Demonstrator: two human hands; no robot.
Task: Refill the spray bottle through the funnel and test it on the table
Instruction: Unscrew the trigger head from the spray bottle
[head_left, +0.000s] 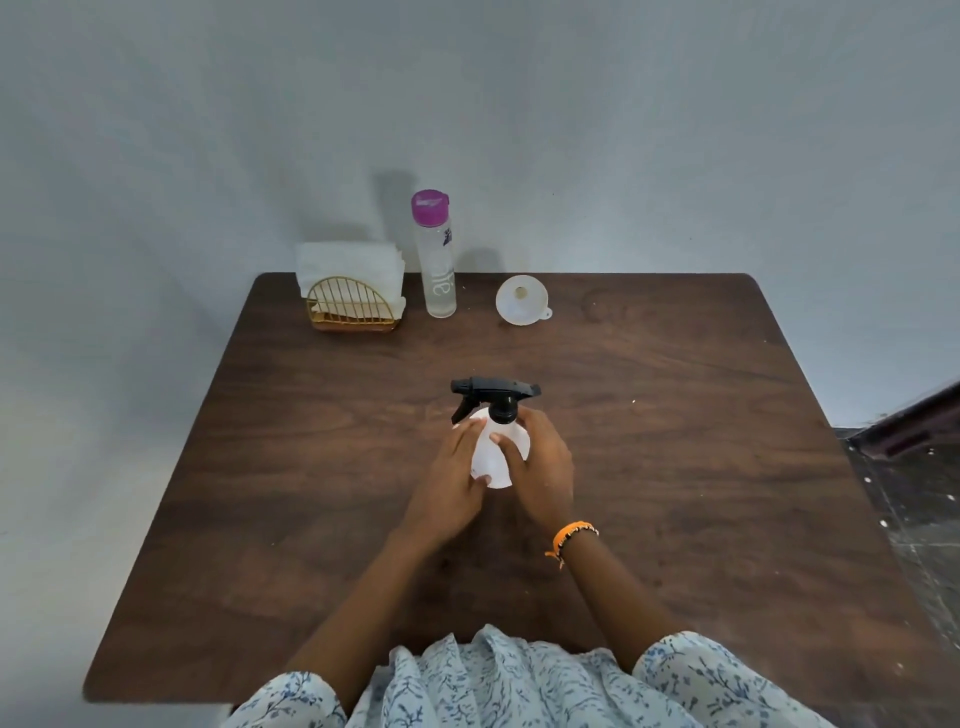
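White spray bottle (493, 457), between left hand (451, 480), right hand (540, 470)

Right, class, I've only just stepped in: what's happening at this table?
A person holds a white spray bottle upright near the middle of the wooden table, left hand and right hand wrapped round its body. Its black trigger head is on. At the far edge stand a napkin holder and a clear bottle with a purple cap, closed, with a white funnel lying untouched beside it. No filling has begun, it seems.
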